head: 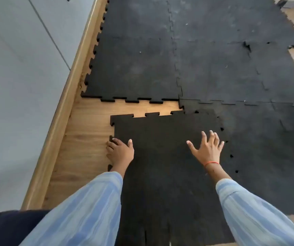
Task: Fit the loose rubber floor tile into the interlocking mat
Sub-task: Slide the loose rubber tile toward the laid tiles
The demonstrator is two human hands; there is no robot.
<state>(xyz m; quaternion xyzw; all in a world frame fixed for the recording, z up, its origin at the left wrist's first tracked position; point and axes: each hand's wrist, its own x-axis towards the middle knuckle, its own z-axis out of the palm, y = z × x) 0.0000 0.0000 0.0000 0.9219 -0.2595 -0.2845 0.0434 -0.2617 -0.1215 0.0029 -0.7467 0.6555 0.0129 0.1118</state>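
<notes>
The left hand [120, 153] is curling its fingers over the left edge of the tile [164, 157], thumb lying on top, so it is gripping that edge. The right hand [207, 148] is lying flat on the tile with fingers spread wide, holding nothing; an orange band [212, 163] is circling its wrist. Both arms are wearing pale blue striped sleeves [82, 210].

The tile is lying under both hands, black and speckled, with toothed edges. Just beyond the right hand its right edge is lying over the mat [213, 59], with small gaps showing along that seam. Ahead of the left hand the tile's far teeth are standing apart from the mat's near teeth, with a strip of wooden floor [86, 125] showing between them. The floor is also showing to the left of the left hand. Farther left a wooden skirting [66, 96] is running along a grey wall [18, 68]. No writing is readable anywhere.
</notes>
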